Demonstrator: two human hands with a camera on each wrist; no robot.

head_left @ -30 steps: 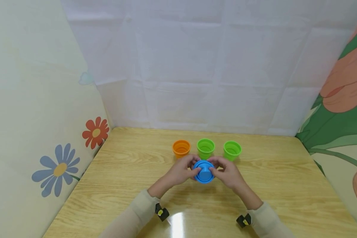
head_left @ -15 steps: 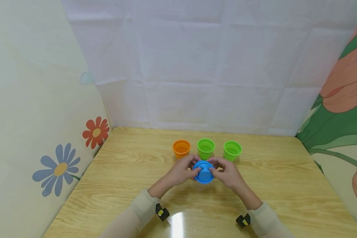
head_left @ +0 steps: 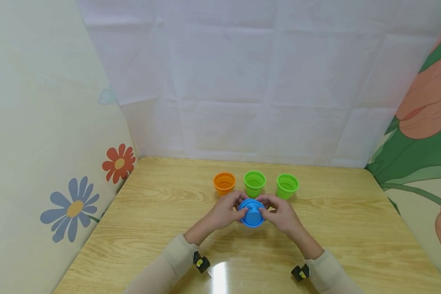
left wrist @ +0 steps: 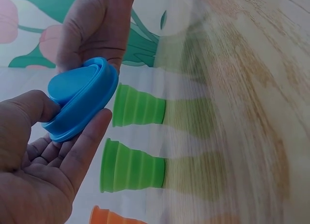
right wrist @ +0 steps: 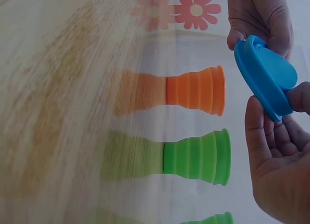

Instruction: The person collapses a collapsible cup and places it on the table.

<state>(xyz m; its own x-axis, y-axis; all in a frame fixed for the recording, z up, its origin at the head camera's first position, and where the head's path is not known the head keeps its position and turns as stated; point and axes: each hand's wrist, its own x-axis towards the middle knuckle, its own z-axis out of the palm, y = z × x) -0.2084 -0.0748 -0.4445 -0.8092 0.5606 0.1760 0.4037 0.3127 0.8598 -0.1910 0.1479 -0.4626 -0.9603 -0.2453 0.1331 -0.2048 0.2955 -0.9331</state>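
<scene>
The left hand [head_left: 225, 210] and right hand [head_left: 282, 213] pinch the blue cup [head_left: 253, 216] above the table [head_left: 161, 196], bottom tipped up, widest from hand to hand. An orange cup [head_left: 224, 184] and green cups [head_left: 255, 184] stand close behind; wood stretches both sides.

Blue cup [head_left: 253, 216]: smooth, rubber-like plastic with a satin sheen. Orange cup [head_left: 224, 184] and green cups [head_left: 254, 182]: same plastic appearance, smooth on each ribbed band. Tabletop [head_left: 154, 196]: wood-grain surface, glossy, mirroring the cups. White backdrop [head_left: 220, 73]: matt, creased sheet, cloth or paper; the view does not settle which. Printed side panels [head_left: 51, 102]: smooth, matt. Sleeves [head_left: 178, 254]: soft, matt cloth.
</scene>
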